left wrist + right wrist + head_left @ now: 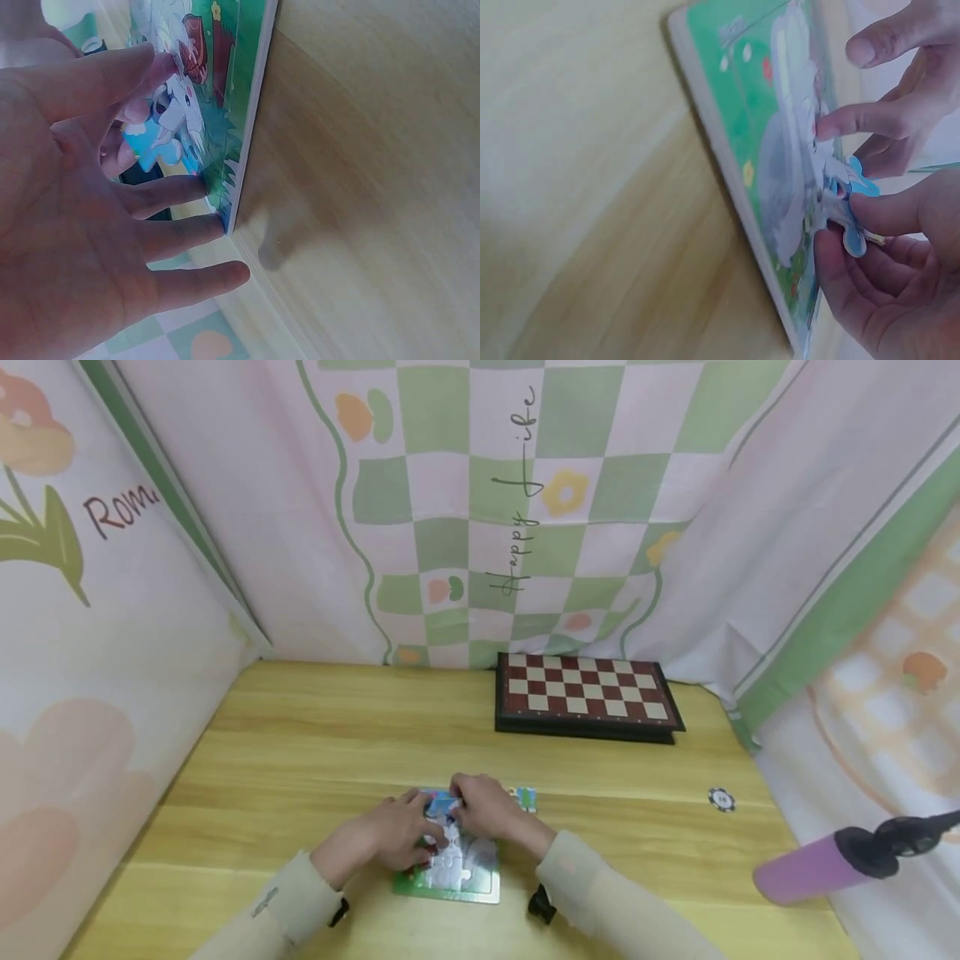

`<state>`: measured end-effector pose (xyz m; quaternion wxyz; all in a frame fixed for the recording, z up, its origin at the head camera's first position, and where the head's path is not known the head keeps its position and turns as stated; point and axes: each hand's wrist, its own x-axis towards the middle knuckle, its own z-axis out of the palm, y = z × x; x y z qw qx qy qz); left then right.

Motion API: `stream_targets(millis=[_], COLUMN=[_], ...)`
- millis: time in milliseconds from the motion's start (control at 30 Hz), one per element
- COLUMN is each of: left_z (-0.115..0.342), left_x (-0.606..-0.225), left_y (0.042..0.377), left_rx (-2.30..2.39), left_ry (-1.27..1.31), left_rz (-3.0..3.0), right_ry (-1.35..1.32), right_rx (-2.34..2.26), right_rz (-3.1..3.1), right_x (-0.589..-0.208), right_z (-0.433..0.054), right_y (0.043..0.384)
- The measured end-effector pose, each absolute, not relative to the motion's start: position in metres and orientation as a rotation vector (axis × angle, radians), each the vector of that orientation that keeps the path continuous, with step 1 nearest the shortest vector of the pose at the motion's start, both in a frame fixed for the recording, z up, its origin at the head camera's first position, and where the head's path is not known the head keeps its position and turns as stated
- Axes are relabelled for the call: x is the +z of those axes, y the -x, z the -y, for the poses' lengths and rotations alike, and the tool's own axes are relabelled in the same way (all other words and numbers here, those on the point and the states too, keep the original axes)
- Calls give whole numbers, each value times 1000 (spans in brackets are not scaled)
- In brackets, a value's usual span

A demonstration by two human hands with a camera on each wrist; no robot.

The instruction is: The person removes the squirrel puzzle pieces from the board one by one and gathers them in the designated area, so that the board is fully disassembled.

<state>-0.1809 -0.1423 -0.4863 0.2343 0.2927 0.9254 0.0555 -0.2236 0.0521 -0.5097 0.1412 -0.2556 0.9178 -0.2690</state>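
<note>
Green-edged rectangular cardboard-looking puzzle board point(480, 893): glossy printed face, glare. Yellow-brown wood-grain tabletop point(337, 718): smooth, slight sheen. Green-and-white checked cloth curtain point(438, 493): matt, creased. Red-and-cream checkered black-edged board point(585, 689): plastic-looking, smooth. Purple cylinder point(801, 868): smooth, plastic-looking. Beige sleeves point(288, 910): matt cloth.

In the head view, the left hand point(393, 831) and right hand point(487, 810) cover the upper part of the puzzle board point(450, 893), and glare washes out its middle. The right hand partly hides a colourful card point(528, 798). A black object point(542, 903) beside the sleeve point(573, 868) is too dark to identify. The purple tube point(806, 868) has its black end cut off at right. The right wrist view blurs the puzzle piece point(847, 217), partly behind fingers.
</note>
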Motion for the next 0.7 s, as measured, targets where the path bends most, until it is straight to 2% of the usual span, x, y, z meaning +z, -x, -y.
stream_targets(millis=[300,700], left_z=[141,143], left_x=[-485,-487], left_y=[179,180], left_rx=[176,236], left_ry=[-811,-802], left_rz=[-2530,-2517], right_ry=[691,466], right_rx=[-917,-949], right_rz=[-2672,-2809], right_x=[-504,-488], right_z=[-67,-158], right_y=[223,236])
